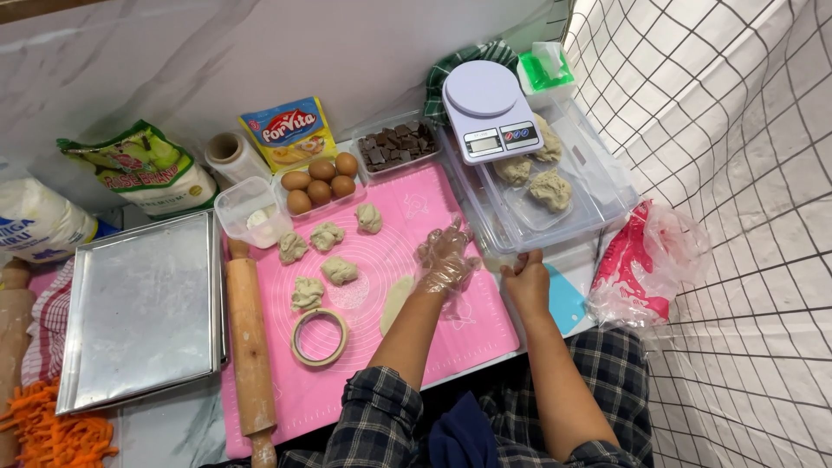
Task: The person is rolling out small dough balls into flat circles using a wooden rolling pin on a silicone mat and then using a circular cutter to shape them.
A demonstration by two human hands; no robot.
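The left hand (446,258), covered by a thin clear plastic glove, hovers with fingers spread wide over the pink baking mat (416,208), just above a flattened disc of dough (395,301) that lies on the mat below the wrist. The right hand (526,279) is bare and closed in a fist on the near edge of the clear plastic container (598,186), which holds several dough lumps and stands to the right of the mat. A white digital kitchen scale (488,111) rests across the far end of that container. Five rough dough balls (327,236) lie on the mat's left half, with a metal ring cutter (319,336) nearer the person. A wooden rolling pin (250,347) lies along the mat's left edge, beside a metal baking tray (143,308). Along the back wall, left to right: a white flour bag with blue print (39,224), a green and white pouch (143,166), a roll of clear wrap (232,156), a yellow and blue sachet with a red label (289,132), a tray of brown eggs (319,184) and a tray of chocolate pieces (397,145). A red and clear plastic bag (646,264) lies at the far right.
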